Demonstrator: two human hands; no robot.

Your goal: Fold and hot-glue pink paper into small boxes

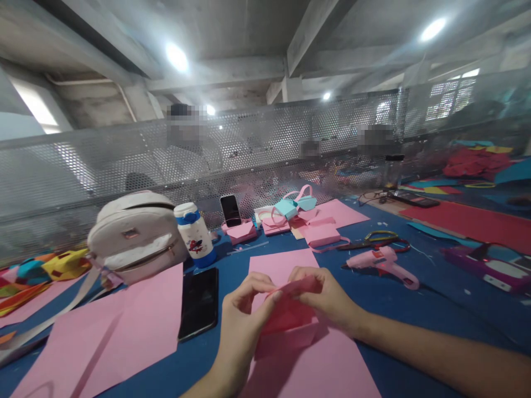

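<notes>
"From where does it look?"
"The wearer's head, forward and down across the blue table (232, 271)."
"How near?"
"Close over left hand (244, 309) and right hand (332, 298) (wide enough to catch perforated screen (257, 146) and ceiling (232, 27))."

Folded pink paper piece (290, 338), small, pocket-like, creased. Top edge curved, pinched at left end by left hand (240, 318), at right end by right hand (338, 304), thumbs toward the wearer. Directly below grip: inner face, shaded deeper pink-red. Below that: paler near panel, slightly tilted. Piece sits over pink sheet (336, 370); contact unclear.
</notes>
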